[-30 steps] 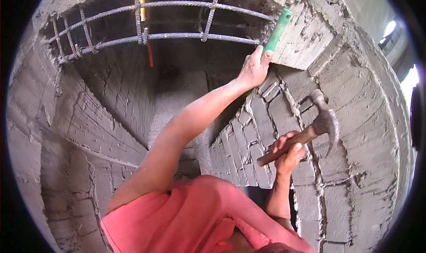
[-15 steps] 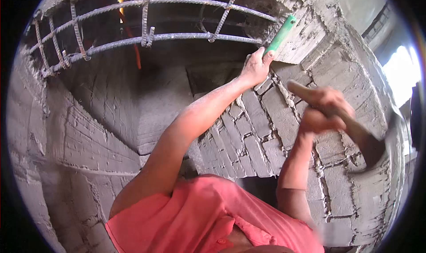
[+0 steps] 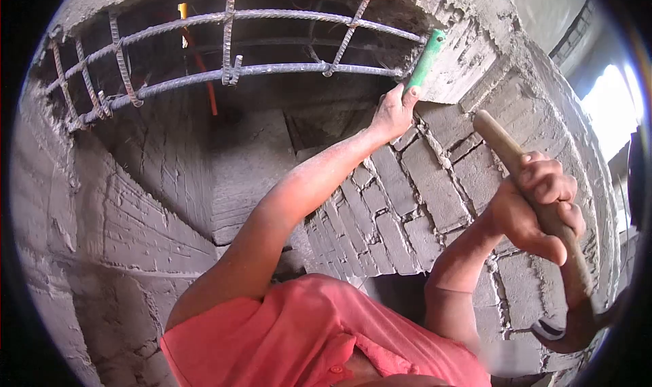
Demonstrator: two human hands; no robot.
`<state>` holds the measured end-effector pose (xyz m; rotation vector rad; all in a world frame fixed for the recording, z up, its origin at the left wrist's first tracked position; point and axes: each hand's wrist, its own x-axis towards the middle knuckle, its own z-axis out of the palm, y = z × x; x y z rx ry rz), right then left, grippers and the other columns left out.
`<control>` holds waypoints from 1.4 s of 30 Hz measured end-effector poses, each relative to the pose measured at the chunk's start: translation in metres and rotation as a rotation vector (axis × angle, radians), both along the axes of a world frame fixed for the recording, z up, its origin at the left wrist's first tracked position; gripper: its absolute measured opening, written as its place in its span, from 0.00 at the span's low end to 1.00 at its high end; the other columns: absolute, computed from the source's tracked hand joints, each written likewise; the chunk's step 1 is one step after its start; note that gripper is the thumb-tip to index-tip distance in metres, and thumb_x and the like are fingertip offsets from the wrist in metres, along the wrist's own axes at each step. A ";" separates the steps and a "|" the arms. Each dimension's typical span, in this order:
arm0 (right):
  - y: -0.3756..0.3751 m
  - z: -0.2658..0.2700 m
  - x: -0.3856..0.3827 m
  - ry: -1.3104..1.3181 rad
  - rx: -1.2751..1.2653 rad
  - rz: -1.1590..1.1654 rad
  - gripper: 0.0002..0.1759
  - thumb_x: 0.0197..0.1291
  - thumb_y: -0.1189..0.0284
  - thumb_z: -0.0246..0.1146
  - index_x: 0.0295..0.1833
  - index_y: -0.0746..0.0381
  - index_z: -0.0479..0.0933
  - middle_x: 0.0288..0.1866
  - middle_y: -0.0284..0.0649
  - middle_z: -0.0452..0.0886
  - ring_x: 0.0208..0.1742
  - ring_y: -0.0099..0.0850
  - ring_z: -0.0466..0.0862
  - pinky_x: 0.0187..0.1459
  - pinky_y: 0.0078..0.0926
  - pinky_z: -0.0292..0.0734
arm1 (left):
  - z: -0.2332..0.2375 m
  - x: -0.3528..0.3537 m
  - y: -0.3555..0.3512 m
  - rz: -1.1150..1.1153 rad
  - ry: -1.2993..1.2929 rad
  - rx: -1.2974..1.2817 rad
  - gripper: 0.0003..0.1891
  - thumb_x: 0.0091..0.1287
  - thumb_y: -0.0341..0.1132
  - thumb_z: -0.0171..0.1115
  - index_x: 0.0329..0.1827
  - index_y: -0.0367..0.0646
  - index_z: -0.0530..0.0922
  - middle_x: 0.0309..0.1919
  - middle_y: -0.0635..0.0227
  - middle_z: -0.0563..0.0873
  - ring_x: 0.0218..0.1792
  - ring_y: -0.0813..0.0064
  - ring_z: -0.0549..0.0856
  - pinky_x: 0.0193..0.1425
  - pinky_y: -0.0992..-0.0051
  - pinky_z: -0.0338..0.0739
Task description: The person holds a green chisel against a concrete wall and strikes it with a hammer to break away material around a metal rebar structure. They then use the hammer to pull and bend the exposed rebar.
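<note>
My left hand (image 3: 394,114) is wrapped round the lower part of a green-handled tool (image 3: 426,57). The tool slants up beside the rebar ends, in front of the rough concrete edge; its lower part is hidden by my fingers. Off to the right, my right hand (image 3: 540,203) grips a claw hammer (image 3: 500,142) around the middle of its wooden handle. The handle's butt points up and left, while the claw and metal head (image 3: 574,327) hang at the lower right, away from the green-handled tool.
Ribbed rebar (image 3: 278,69) with cross ties curves across a dark opening at the top. Brickwork (image 3: 435,176) with rough mortar joints lies behind my hands. Grey plastered wall (image 3: 136,210) runs along the left. An orange-red strip (image 3: 207,88) hangs inside the opening.
My right hand and the hammer have swung right and down, away from the green-handled tool. The left hand keeps its hold, shifted slightly down in view.
</note>
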<state>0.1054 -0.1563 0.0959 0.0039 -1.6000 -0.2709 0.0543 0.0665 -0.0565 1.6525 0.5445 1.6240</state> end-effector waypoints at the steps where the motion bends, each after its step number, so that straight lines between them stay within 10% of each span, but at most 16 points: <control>1: 0.010 -0.006 -0.004 0.062 -0.015 0.044 0.39 0.68 0.30 0.42 0.46 0.58 0.70 0.29 0.37 0.73 0.28 0.33 0.75 0.31 0.36 0.77 | 0.001 0.000 0.000 0.000 -0.001 0.003 0.32 0.78 0.61 0.43 0.37 0.36 0.73 0.19 0.61 0.73 0.24 0.68 0.75 0.31 0.63 0.70; 2: 0.025 -0.017 -0.004 0.125 -0.029 0.089 0.41 0.68 0.29 0.40 0.41 0.60 0.71 0.28 0.36 0.73 0.27 0.32 0.74 0.31 0.36 0.76 | 0.002 0.000 0.000 0.017 -0.001 0.012 0.31 0.79 0.60 0.44 0.38 0.35 0.74 0.20 0.58 0.74 0.24 0.64 0.76 0.32 0.61 0.71; 3: 0.043 -0.024 0.009 0.103 -0.061 -0.560 0.41 0.71 0.33 0.42 0.28 0.62 0.70 0.23 0.35 0.72 0.24 0.31 0.72 0.30 0.34 0.74 | 0.002 -0.001 -0.002 0.033 0.001 0.020 0.31 0.79 0.59 0.44 0.38 0.35 0.74 0.21 0.55 0.76 0.24 0.60 0.78 0.33 0.59 0.71; 4: 0.078 -0.047 0.019 0.139 -0.137 -0.607 0.38 0.74 0.42 0.48 0.20 0.61 0.68 0.19 0.34 0.71 0.21 0.29 0.71 0.27 0.31 0.71 | 0.004 -0.002 -0.004 0.030 0.001 0.023 0.31 0.79 0.59 0.44 0.38 0.35 0.74 0.21 0.55 0.76 0.24 0.60 0.78 0.33 0.59 0.71; 6: 0.106 -0.062 0.027 0.112 -1.075 -0.687 0.28 0.77 0.55 0.52 0.26 0.62 0.70 0.18 0.32 0.69 0.19 0.26 0.71 0.22 0.30 0.66 | 0.013 -0.003 -0.012 0.034 -0.056 0.024 0.29 0.79 0.55 0.45 0.38 0.34 0.76 0.26 0.47 0.80 0.29 0.47 0.81 0.37 0.55 0.73; 7: 0.110 -0.065 0.030 0.176 -1.066 -0.524 0.25 0.78 0.56 0.51 0.30 0.63 0.72 0.17 0.32 0.69 0.19 0.25 0.71 0.22 0.29 0.65 | 0.025 -0.014 -0.024 0.008 0.029 -0.056 0.27 0.79 0.52 0.45 0.39 0.33 0.78 0.32 0.41 0.82 0.37 0.37 0.82 0.41 0.51 0.74; 8: 0.104 -0.059 0.041 -0.060 -0.654 -0.933 0.25 0.78 0.54 0.50 0.33 0.62 0.74 0.19 0.32 0.72 0.19 0.25 0.73 0.22 0.27 0.67 | 0.028 -0.010 -0.015 0.024 0.017 -0.036 0.27 0.79 0.52 0.45 0.39 0.33 0.78 0.32 0.41 0.82 0.37 0.37 0.82 0.41 0.51 0.74; 17: 0.030 0.050 0.033 -0.028 0.049 0.218 0.47 0.60 0.21 0.32 0.35 0.56 0.72 0.26 0.33 0.71 0.28 0.34 0.78 0.39 0.40 0.77 | 0.035 -0.009 -0.035 0.102 0.113 -0.116 0.23 0.78 0.51 0.49 0.43 0.34 0.75 0.38 0.37 0.82 0.46 0.32 0.81 0.48 0.46 0.74; 20: 0.116 -0.049 0.073 -0.037 -0.260 -0.856 0.31 0.75 0.45 0.46 0.36 0.62 0.76 0.29 0.43 0.82 0.31 0.36 0.81 0.49 0.39 0.77 | 0.039 -0.013 -0.034 0.098 0.128 -0.116 0.24 0.78 0.51 0.49 0.45 0.34 0.76 0.39 0.37 0.83 0.48 0.32 0.81 0.49 0.46 0.74; 21: 0.135 -0.072 0.089 -0.174 -0.787 -1.014 0.23 0.75 0.55 0.53 0.37 0.64 0.75 0.25 0.45 0.79 0.31 0.36 0.81 0.46 0.40 0.77 | 0.039 -0.011 -0.032 0.093 0.129 -0.135 0.24 0.78 0.52 0.48 0.47 0.34 0.77 0.40 0.37 0.83 0.48 0.33 0.81 0.49 0.47 0.75; 24: 0.082 -0.050 0.034 0.023 -1.196 -0.578 0.19 0.76 0.59 0.53 0.38 0.63 0.75 0.24 0.38 0.75 0.30 0.29 0.80 0.31 0.32 0.75 | 0.030 -0.013 -0.032 0.114 0.066 -0.042 0.27 0.78 0.54 0.46 0.47 0.34 0.78 0.39 0.40 0.84 0.47 0.35 0.82 0.51 0.51 0.76; 26: 0.060 -0.034 0.040 0.203 -0.825 -0.340 0.22 0.75 0.53 0.53 0.40 0.61 0.74 0.28 0.36 0.76 0.30 0.28 0.77 0.29 0.29 0.74 | 0.025 -0.011 -0.024 0.135 0.118 -0.072 0.27 0.79 0.54 0.46 0.43 0.34 0.77 0.29 0.47 0.84 0.33 0.45 0.85 0.40 0.55 0.78; 31: 0.016 0.006 0.059 0.107 -0.132 0.112 0.35 0.62 0.28 0.51 0.52 0.48 0.72 0.34 0.32 0.69 0.32 0.30 0.70 0.37 0.38 0.74 | 0.018 -0.016 -0.034 -0.042 0.110 -0.236 0.27 0.78 0.55 0.49 0.39 0.34 0.73 0.30 0.38 0.81 0.38 0.35 0.83 0.40 0.49 0.74; 34: -0.007 -0.011 0.071 0.047 0.068 0.131 0.32 0.63 0.28 0.48 0.52 0.43 0.72 0.33 0.30 0.64 0.30 0.29 0.67 0.42 0.42 0.73 | 0.002 -0.019 -0.031 0.174 0.202 0.241 0.30 0.77 0.62 0.47 0.37 0.38 0.70 0.19 0.47 0.78 0.23 0.41 0.81 0.25 0.55 0.71; 42: 0.015 -0.048 0.083 0.139 -0.281 0.207 0.30 0.72 0.37 0.48 0.54 0.54 0.66 0.32 0.37 0.69 0.27 0.33 0.72 0.32 0.38 0.75 | 0.014 -0.001 -0.028 0.189 0.154 0.113 0.28 0.78 0.56 0.48 0.37 0.34 0.70 0.24 0.39 0.76 0.34 0.32 0.79 0.34 0.51 0.71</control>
